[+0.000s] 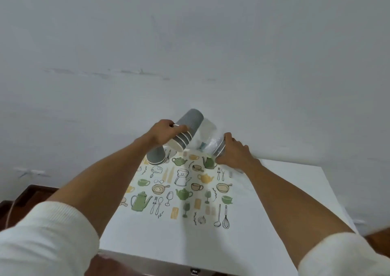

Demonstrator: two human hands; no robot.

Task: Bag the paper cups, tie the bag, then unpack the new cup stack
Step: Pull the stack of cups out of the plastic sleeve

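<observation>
1. Nearest me, my white sleeves (pixel 45 236) framed the white table (pixel 295 202) with its printed kitchenware cloth (pixel 179 193).
2. Farther out, an upside-down grey cup stack (pixel 156 156) stood on the cloth under my left wrist.
3. My left hand (pixel 163 133) gripped a tilted stack of grey paper cups (pixel 186 131), lifted off the table.
4. Beside it, my right hand (pixel 234 153) held a clear plastic bag (pixel 207 138) with cup rims showing inside.
5. Behind stood the pale wall (pixel 190 43).

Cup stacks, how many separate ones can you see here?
3: one stack tilted in the left hand, one upside down on the table beneath it, one inside the clear bag the right hand holds. Others may be hidden.
</observation>
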